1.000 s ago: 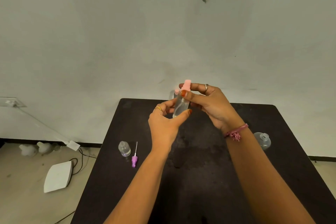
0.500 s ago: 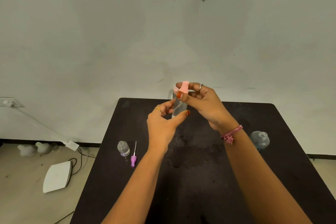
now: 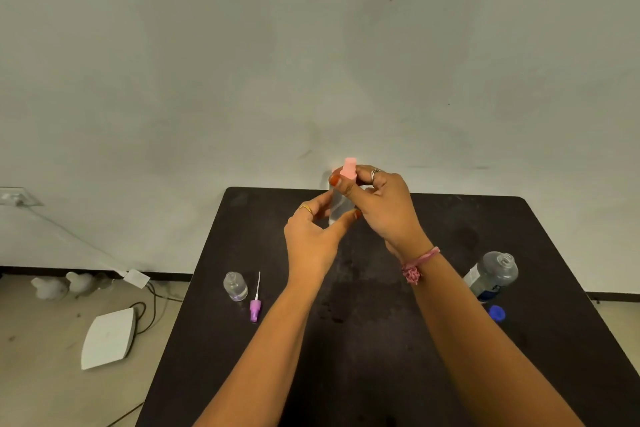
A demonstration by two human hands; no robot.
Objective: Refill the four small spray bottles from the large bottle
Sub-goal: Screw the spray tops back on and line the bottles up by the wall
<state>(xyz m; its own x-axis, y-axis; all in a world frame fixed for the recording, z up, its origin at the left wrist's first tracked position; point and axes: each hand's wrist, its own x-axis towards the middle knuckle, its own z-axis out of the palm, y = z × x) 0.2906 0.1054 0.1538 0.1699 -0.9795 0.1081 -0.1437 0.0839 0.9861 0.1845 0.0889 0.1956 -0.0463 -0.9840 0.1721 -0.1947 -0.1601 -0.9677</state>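
Note:
A small clear spray bottle (image 3: 337, 206) is held up over the far middle of the black table (image 3: 363, 374). My left hand (image 3: 313, 236) grips its body between thumb and fingers. My right hand (image 3: 379, 204) pinches its pink spray top (image 3: 349, 168). Another small clear bottle (image 3: 235, 286) stands uncapped at the table's left, with a purple spray top and its thin tube (image 3: 255, 305) lying beside it. The large clear bottle (image 3: 491, 276) stands open at the right, its blue cap (image 3: 497, 313) lying in front of it.
A pale wall rises right behind the table's far edge. On the floor to the left lie a white flat device (image 3: 109, 338), dark cables (image 3: 149, 308) and some white lumps (image 3: 64, 286).
My right hand has shifted slightly on the pink top while the left hand keeps the bottle's body still. The view has tilted a little, so the large bottle shows more fully.

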